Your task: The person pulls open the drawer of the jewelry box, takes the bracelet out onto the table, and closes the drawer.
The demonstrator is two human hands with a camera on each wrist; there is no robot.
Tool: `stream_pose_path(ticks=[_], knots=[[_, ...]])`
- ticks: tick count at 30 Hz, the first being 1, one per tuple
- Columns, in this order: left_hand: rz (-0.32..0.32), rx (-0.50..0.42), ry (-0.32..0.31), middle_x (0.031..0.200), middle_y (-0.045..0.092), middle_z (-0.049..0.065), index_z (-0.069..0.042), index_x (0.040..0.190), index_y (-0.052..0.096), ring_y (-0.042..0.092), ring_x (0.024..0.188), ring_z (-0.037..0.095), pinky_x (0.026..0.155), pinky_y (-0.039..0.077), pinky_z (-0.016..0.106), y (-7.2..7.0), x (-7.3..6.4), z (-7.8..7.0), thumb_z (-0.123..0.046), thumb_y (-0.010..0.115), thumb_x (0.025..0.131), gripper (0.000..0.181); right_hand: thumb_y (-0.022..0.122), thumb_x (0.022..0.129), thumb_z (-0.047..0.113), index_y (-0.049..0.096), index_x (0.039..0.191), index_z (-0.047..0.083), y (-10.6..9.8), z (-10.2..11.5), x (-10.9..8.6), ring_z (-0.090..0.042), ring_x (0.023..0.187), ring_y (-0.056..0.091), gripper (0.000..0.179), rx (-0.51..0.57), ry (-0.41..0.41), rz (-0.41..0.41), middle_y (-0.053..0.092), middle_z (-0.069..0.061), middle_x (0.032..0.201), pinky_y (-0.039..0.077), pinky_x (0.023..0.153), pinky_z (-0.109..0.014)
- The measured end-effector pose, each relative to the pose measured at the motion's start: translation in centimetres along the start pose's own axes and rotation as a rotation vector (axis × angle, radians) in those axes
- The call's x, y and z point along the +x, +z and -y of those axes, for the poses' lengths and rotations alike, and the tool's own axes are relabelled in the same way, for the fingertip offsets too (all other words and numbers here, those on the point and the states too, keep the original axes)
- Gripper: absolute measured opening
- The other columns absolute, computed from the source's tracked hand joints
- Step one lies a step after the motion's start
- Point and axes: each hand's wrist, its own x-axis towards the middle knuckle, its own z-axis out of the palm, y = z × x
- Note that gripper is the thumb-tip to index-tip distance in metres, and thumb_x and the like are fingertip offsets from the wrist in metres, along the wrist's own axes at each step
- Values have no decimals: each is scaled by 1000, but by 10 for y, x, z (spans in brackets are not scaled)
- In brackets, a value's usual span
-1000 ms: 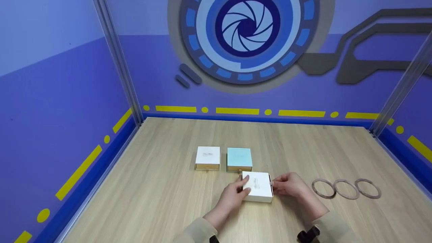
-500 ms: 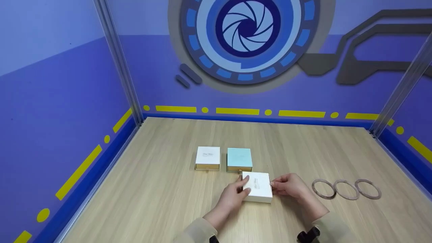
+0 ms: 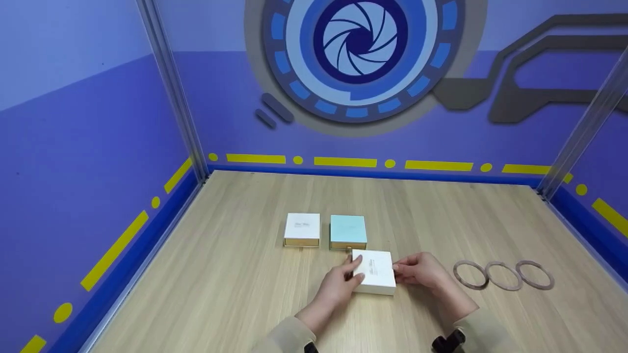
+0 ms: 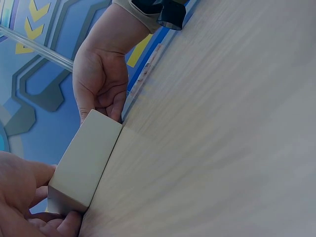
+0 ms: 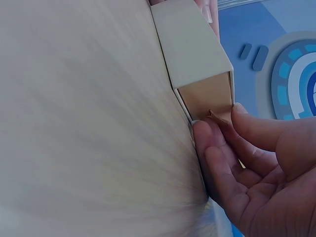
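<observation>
A white drawer gift box point(image 3: 374, 268) with small dark print lies on the wooden table. My left hand point(image 3: 337, 284) grips its left end, thumb and a finger over the top; other fingers wrap the end in the left wrist view. At the opposite end my right hand point(image 3: 421, 268) holds the box between thumb and curled fingers. There, in the right wrist view, the tan drawer front point(image 5: 205, 96) sits just inside the sleeve. A small brown pull tab point(image 5: 217, 117) sticks out among the right fingers; whether they pinch it is hard to tell.
Behind the held box stand another white box point(image 3: 302, 226) and a pale turquoise box point(image 3: 348, 229), side by side. Three brownish bangles point(image 3: 504, 275) lie in a row to the right of my right hand. Blue printed panels point(image 3: 221, 108) wall in the table point(image 3: 221, 294).
The dark gap at the box's right end has narrowed, and that end has shifted slightly left. Both hands keep nearly the same place; the other boxes and bangles have not moved.
</observation>
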Motion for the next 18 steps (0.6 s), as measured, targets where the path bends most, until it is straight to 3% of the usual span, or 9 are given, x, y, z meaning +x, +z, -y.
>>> stream_pose_path(ticks=[12,18], knots=[[3,3,8,165,35,19,-16,150,53,34,153,38,125,31,53,0,1,2,-20,64,102,49,71,98,14,71,113,-14,0,0,0,-15,85,77,32,-23,16,-7,79,-16,99,64,75,-26],[12,8,0,167,32,16,-17,151,52,32,154,36,126,29,52,0,1,1,-20,61,104,48,73,96,17,69,118,-12,-1,1,1,-12,84,74,36,-11,40,-19,78,-8,96,61,71,-23]])
